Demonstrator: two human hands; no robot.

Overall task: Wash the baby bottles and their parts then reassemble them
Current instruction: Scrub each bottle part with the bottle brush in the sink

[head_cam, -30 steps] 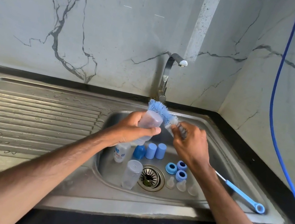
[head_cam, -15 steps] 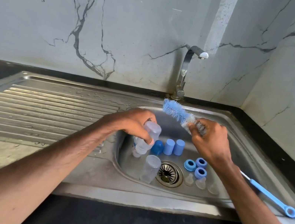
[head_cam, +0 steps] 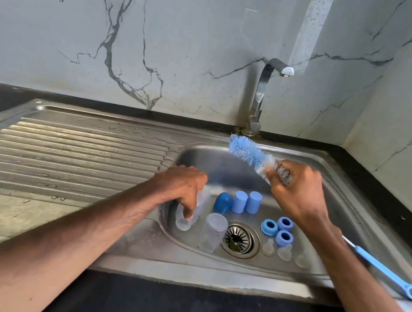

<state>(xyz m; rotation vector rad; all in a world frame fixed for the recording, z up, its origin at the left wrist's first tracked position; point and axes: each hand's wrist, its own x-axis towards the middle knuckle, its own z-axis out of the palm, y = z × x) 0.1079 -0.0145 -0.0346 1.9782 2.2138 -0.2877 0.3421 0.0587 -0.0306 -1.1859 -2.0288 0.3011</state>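
Gripping the clear bottle (head_cam: 184, 221) low in the sink (head_cam: 224, 169) at centre frame with the left hand (head_cam: 180, 187), clamping the brush (head_cam: 249, 153) in the right hand (head_cam: 299, 196), probably risking toppling the upright bottle (head_cam: 212, 232) just beside through a wet slip.

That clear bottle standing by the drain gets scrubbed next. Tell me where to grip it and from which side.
Probably best: wrap the clear bottle around its upper half, coming down from above. It stands on end, top free, while the held bottle in the left hand crowds its left and the sink wall its near side.
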